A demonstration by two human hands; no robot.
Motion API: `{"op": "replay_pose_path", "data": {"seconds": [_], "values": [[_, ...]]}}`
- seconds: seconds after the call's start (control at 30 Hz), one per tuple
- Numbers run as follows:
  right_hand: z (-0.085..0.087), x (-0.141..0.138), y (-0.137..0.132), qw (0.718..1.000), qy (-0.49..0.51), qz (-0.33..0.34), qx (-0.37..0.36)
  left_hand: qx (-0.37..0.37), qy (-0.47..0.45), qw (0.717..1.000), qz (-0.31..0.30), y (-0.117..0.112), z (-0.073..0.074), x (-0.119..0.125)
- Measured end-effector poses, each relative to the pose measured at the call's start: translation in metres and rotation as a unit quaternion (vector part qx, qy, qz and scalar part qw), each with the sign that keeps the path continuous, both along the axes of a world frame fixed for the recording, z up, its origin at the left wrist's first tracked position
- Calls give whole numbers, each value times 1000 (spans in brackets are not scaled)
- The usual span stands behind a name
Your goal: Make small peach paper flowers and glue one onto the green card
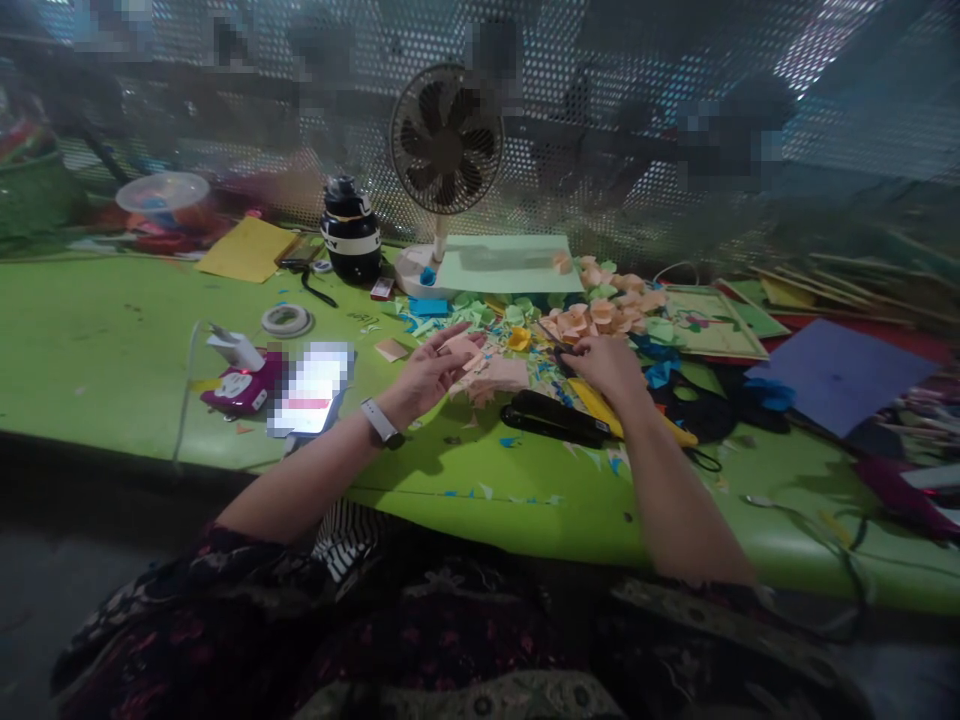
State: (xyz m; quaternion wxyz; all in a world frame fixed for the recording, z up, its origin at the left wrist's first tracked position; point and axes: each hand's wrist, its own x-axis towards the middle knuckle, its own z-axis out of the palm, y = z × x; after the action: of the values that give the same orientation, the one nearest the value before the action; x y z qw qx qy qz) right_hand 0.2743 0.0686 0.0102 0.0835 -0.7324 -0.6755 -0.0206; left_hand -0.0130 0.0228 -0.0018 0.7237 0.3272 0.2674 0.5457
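Observation:
My left hand [427,375], with a white watch band on its wrist, pinches a small piece of peach paper [466,350] between thumb and fingers. Below it on the green table lies a stack of peach paper squares [501,376]. To the right, my right hand [604,368] is closed around the dark handles of scissors [562,356]; their blades point up and left and are hard to make out. A black stapler [555,415] lies just below that hand, beside a yellow strip-like object [596,405]. Between the hands sits a yellow paper flower [519,339] among scattered paper scraps.
Peach paper flowers [600,315] are heaped behind my right hand. A fan [446,145] and black bottle [351,240] stand at the back. Left of my left hand are a lit phone [313,388], a tape roll [287,320] and a purple power strip [244,388]. Purple paper [840,370] lies right.

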Motion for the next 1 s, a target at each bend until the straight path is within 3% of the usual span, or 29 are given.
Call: {"op": "replay_pose_path", "data": {"seconds": [0.17,0.27,0.33,0.43,0.5,0.6,0.77,1.0], "values": [[3,4,1,999,29,-23,-19,37,28,999,17,-1,-2,0],[16,-15,-12,990,132,-9,51,54,34,997,44,-5,0,2],[24,-40,-29,955,282,77,54,61,35,996,52,-8,1,4],[28,-81,-55,878,420,216,-81,60,34,997,44,-12,3,8],[26,-100,-67,856,443,253,-79,54,32,997,38,-16,5,10],[22,-109,-73,832,490,254,-65,42,35,998,29,-19,9,12],[25,-101,-70,843,473,257,-8,10,40,999,-4,-16,10,5],[35,-103,-69,842,458,285,-20,44,133,990,-23,-7,18,-10]]}}
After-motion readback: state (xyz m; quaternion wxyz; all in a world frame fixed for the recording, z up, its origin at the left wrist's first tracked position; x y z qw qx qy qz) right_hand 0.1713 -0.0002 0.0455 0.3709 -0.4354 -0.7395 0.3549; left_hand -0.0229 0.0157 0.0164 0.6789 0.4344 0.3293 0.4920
